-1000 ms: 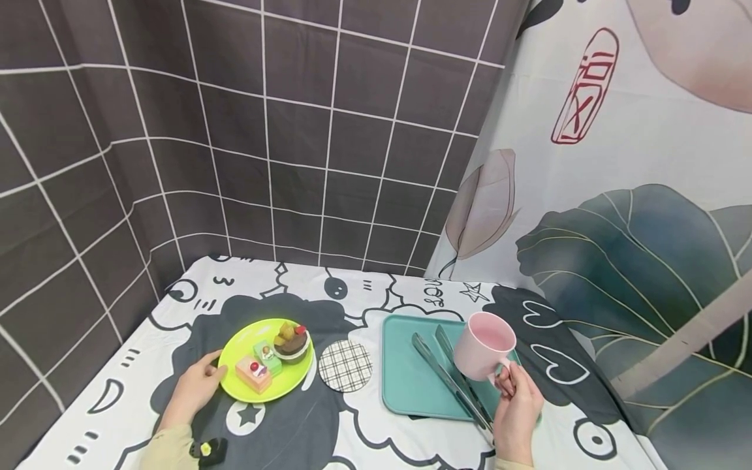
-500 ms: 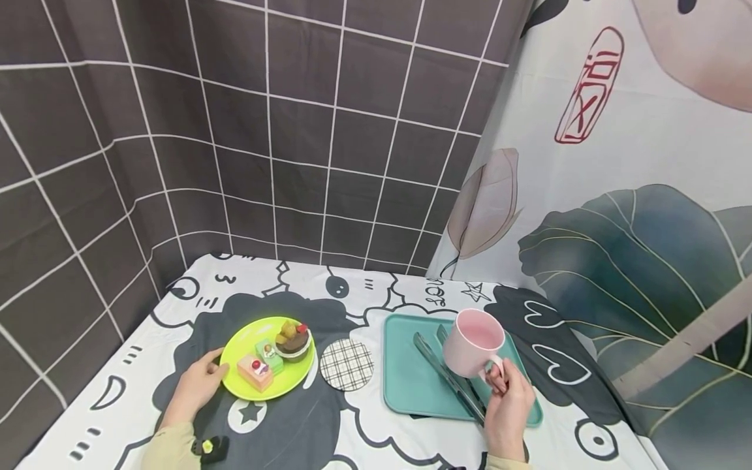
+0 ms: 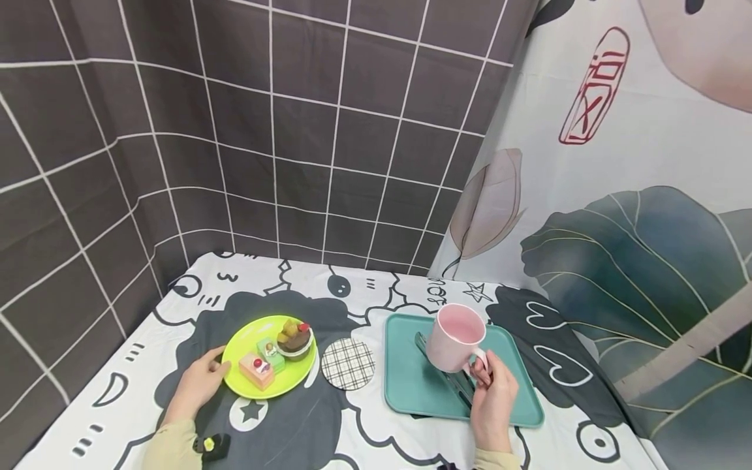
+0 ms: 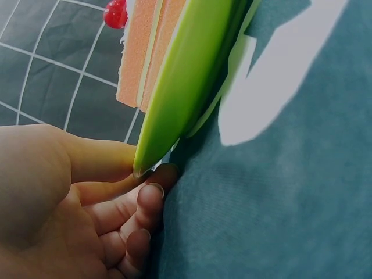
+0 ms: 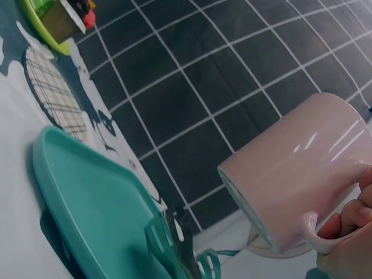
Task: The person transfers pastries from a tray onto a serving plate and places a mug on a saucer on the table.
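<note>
My right hand (image 3: 493,399) holds a pink mug (image 3: 454,346) by its handle, above the teal tray (image 3: 405,395). In the right wrist view, the mug (image 5: 296,168) is clear of the tray, its base toward it. Lying on the tray are long, dark, tong-like utensils (image 3: 461,388), partly hidden by mug and hand. At the left, my left hand (image 3: 198,386) pinches the near-left rim of a yellow-green plate (image 3: 267,326), which rests on the cloth. The plate carries a pink cake slice (image 3: 256,369), a green one (image 3: 271,355) and a chocolate cupcake (image 3: 295,341).
Between plate and tray lies a round plaid coaster (image 3: 348,364). A black-and-white patterned cloth (image 3: 364,427) covers the table. Behind it hangs a dark grid curtain (image 3: 305,170), with a leaf-printed cloth (image 3: 587,248) to the right.
My right hand has carried the mug leftward over the tray, covering more of the utensils and showing more of the tray's right side. My left hand and the plate have stayed put.
</note>
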A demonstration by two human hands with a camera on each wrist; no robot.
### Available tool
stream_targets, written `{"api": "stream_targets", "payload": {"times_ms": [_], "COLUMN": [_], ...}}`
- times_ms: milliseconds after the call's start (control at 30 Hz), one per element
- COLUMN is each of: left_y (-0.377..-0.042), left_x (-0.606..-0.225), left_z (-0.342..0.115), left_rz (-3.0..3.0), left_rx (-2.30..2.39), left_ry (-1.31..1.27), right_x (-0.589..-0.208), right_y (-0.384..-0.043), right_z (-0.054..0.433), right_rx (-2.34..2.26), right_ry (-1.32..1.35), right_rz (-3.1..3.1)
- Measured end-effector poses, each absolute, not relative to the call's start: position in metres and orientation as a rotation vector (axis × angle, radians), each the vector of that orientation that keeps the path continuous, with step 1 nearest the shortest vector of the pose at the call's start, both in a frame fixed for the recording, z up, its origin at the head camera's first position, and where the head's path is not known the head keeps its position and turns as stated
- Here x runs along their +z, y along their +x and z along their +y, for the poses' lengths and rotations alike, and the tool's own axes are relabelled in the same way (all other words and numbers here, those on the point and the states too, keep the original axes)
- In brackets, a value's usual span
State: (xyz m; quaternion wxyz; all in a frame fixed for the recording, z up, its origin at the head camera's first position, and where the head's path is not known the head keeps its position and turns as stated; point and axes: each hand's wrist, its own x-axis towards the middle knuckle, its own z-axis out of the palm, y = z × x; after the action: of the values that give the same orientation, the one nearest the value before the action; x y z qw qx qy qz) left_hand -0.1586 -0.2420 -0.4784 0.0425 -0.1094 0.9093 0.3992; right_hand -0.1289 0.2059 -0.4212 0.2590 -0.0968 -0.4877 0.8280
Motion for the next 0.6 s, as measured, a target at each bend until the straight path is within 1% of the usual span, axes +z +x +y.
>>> {"api": "stream_targets", "payload": {"times_ms": [367, 600], "left_y": [-0.159, -0.158], "left_x": [-0.477, -0.477], "left_z": [-0.242, -0.242], "left_rz": [2.774, 2.77], "left_rx": [1.22, 1.218], "left_ry": [-0.335, -0.34], "right_x": [-0.418, -0.419], "right_y": [-0.132, -0.132], "right_z": [0.192, 0.184], "right_rx": [2.236, 2.262], "right_ry": [-0.323, -0.307], "right_rz": [-1.466, -1.492]}}
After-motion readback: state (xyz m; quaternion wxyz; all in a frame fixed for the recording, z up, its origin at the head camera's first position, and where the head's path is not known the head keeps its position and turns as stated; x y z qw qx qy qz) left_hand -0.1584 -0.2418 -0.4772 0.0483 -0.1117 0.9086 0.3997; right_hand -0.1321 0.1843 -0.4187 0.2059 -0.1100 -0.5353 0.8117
